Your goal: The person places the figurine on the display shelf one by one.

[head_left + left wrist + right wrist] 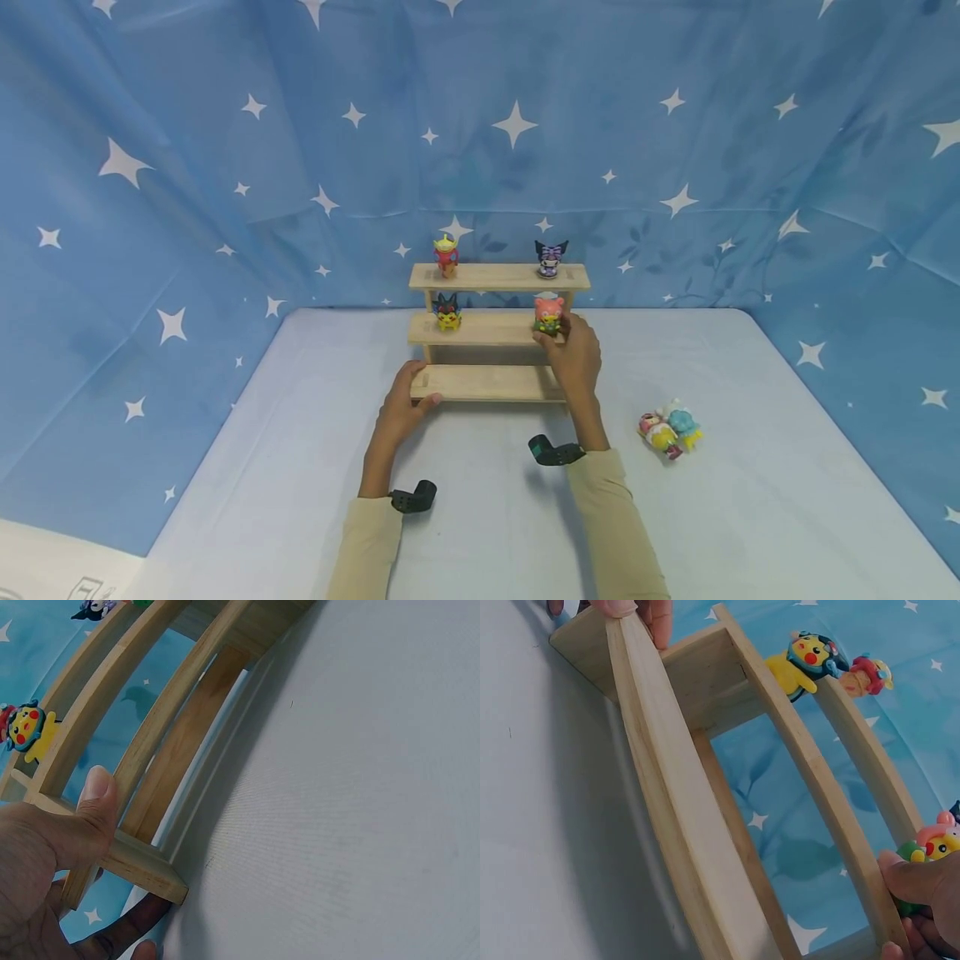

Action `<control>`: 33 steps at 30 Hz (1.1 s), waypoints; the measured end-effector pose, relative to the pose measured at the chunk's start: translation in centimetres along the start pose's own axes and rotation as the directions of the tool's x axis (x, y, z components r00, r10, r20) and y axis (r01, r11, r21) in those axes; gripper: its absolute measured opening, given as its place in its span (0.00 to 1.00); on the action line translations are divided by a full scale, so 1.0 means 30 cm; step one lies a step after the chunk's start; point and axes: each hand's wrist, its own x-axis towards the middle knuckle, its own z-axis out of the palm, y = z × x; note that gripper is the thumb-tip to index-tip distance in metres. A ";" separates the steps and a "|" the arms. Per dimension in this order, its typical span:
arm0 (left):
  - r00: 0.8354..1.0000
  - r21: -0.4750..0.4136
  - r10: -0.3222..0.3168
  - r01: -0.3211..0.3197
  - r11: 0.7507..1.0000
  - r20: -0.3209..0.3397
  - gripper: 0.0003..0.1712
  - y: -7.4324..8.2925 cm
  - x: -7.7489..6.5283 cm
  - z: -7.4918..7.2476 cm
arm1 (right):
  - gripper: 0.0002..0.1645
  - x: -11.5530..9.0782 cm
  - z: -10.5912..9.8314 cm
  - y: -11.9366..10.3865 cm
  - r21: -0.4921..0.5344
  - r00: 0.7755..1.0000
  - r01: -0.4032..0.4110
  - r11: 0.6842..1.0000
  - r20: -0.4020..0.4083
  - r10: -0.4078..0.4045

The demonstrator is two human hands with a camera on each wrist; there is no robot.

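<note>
A three-tier wooden display shelf (491,382) stands on the white-covered table. At its lower left end my left hand (403,407) grips it; in the left wrist view the thumb (97,796) lies over the wood and other fingers reach around the side panel. My right hand (576,354) holds a pink-hooded yellow figurine (548,312) with a green lower part at the right end of the middle tier. In the right wrist view, thumb and fingers are around this figurine (939,838), partly hiding it.
A dark-eared yellow figurine (448,313) stands on the middle tier's left. Above are a red figurine (446,258) and a black-and-purple figurine (551,260). Two figurines, one pink and yellow (660,436), one light blue (682,422), lie on the table at right. A starry blue curtain (480,175) hangs behind.
</note>
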 end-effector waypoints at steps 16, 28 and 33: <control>1.000 -0.011 0.002 -0.002 1.000 -0.003 0.41 0.004 -0.004 -0.002 | 0.32 -0.004 0.011 -0.007 0.003 0.999 -0.022 1.000 -0.036 0.022; 1.000 0.000 0.015 -0.015 1.000 -0.005 0.41 -0.005 -0.007 0.000 | 0.31 -0.009 0.015 -0.003 0.018 0.999 -0.022 1.000 -0.023 0.022; 1.000 -0.001 0.018 -0.018 1.000 -0.005 0.41 -0.008 -0.002 0.000 | 0.31 -0.008 0.017 -0.001 0.015 0.999 -0.006 1.000 -0.035 0.007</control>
